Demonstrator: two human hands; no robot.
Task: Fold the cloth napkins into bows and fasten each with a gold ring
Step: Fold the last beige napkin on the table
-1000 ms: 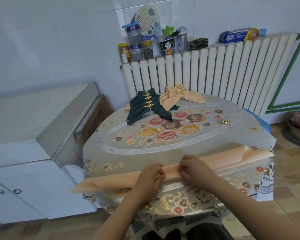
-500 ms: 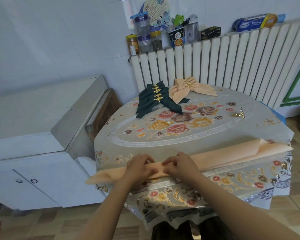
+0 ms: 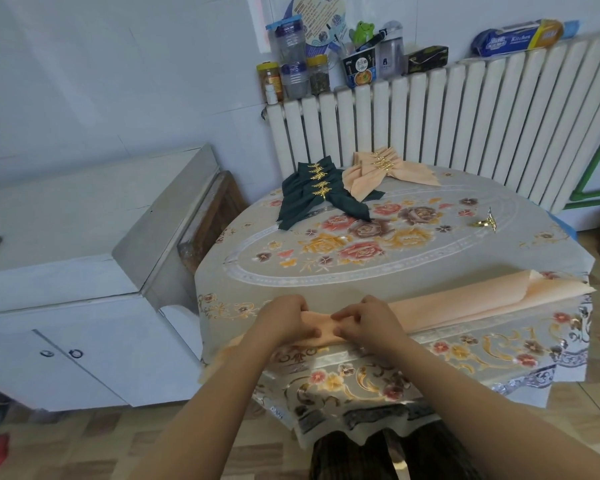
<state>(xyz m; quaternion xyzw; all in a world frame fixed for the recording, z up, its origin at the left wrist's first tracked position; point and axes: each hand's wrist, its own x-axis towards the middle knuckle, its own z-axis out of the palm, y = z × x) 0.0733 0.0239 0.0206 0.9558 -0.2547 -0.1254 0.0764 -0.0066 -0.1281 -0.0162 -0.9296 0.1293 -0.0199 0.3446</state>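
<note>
At the near edge of the tabletop [image 3: 499, 258] the person works a peach napkin [image 3: 465, 301] that lies folded into a long band along that edge. Its right end curls up near the corner, and its left end droops over the side behind the left forearm. Both hands meet at the band's middle. The left hand [image 3: 284, 318] has its fingers curled over the cloth with the thumb tucked underneath, a closed grip on the napkin. The right hand [image 3: 369, 315], just beside it and nearly touching, pinches the same stretch with bent fingertips.

This looks like the gathering step, bunching the centre so the two ends can fan into a bow. To do it well, I would keep the pleats even and stacked squarely between both grips, and hold the pinch tight at the true middle so both wings come out alike. The left end hanging off the edge could drag the band sideways, so pulling it back onto the cloth-covered top first would help.

A loose gold ring [image 3: 485, 222] waits well apart, far to the right. One hand must hold the whole gather alone while the other fetches it. Finished green bows [image 3: 312, 194] and peach bows [image 3: 381, 171] rest at the far side by the radiator [image 3: 465, 116].
</note>
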